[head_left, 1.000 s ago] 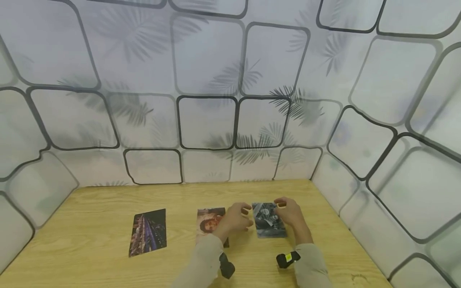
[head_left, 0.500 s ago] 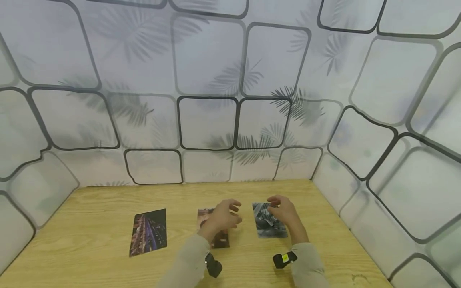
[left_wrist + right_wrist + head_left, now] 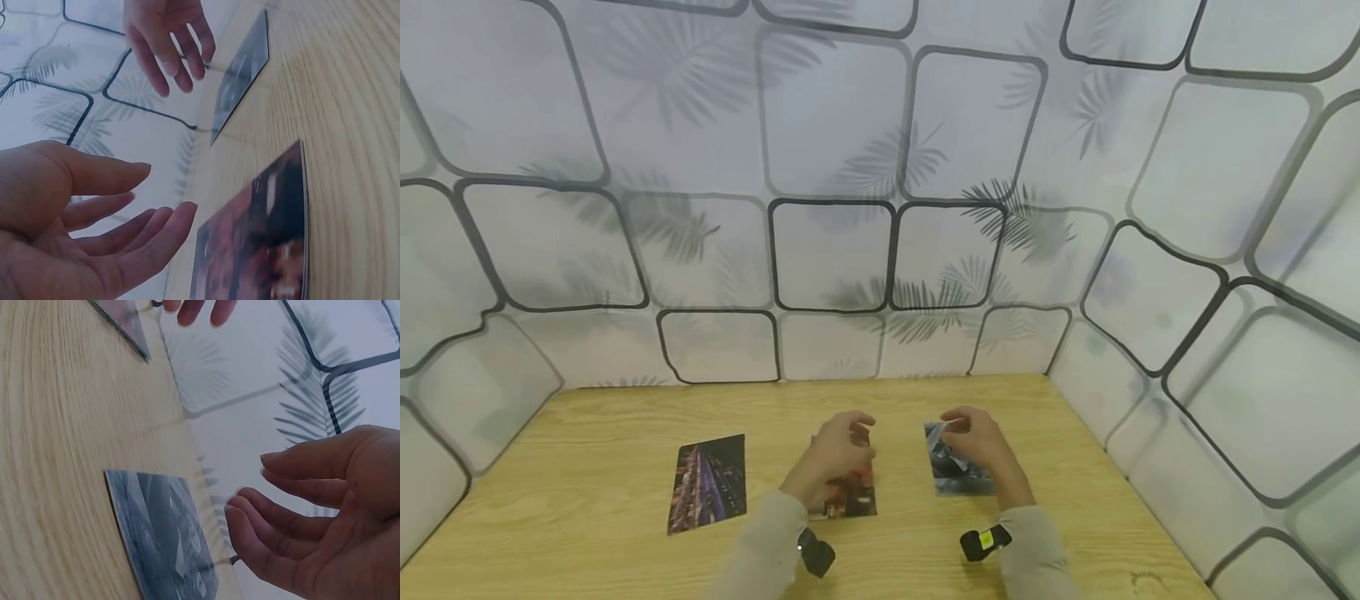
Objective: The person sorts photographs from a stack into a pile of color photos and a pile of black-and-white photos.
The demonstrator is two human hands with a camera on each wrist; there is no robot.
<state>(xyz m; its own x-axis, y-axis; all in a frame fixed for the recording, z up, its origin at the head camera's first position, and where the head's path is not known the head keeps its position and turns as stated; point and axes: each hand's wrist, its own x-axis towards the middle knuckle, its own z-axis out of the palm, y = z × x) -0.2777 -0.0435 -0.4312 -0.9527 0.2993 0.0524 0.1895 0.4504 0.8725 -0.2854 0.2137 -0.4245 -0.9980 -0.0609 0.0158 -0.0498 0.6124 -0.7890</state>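
The left hand (image 3: 838, 450) is loosely curved with thumb and fingers parted, holding nothing, raised above a glossy, reddish-brown portrait photo print (image 3: 853, 493). The right hand (image 3: 976, 437) is likewise relaxed, its bent fingers a little apart from the thumb and gripping nothing; it hovers over a grey, black-and-white photo print (image 3: 953, 477). Both prints lie flat, thin and stiff-looking, with straight edges and sharp corners. A black wrist device (image 3: 816, 552) sits at the left cuff; its partner, a black wrist unit (image 3: 985, 542), bears a yellow-green patch with marks too small to read. A strip of wood grain separates the two prints, and a wider stretch runs to the night-city photo print (image 3: 709, 485), dark with a purple streak, well apart on the left. The desk (image 3: 617, 442) has pale, streaky grain and meets a fabric-like backdrop (image 3: 831, 258) patterned with rounded dark outlines and feathery leaves.
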